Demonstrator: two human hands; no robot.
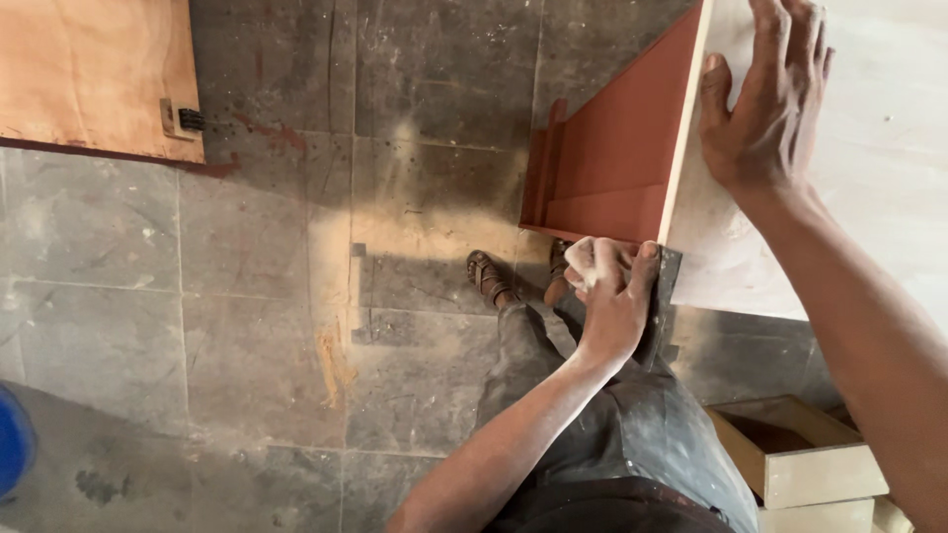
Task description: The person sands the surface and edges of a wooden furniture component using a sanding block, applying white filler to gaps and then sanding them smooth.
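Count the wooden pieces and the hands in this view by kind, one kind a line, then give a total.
Red-sided cabinet panel piece steadied by the right hand: 1
Plywood sheet lying on the floor: 1
Small open wooden box: 1
Hands, left hand with a pale pad, right hand lying flat: 2
Total: 5

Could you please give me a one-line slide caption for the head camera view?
Left hand rubs a pale pad at a red-faced board's corner while right hand rests flat on top.
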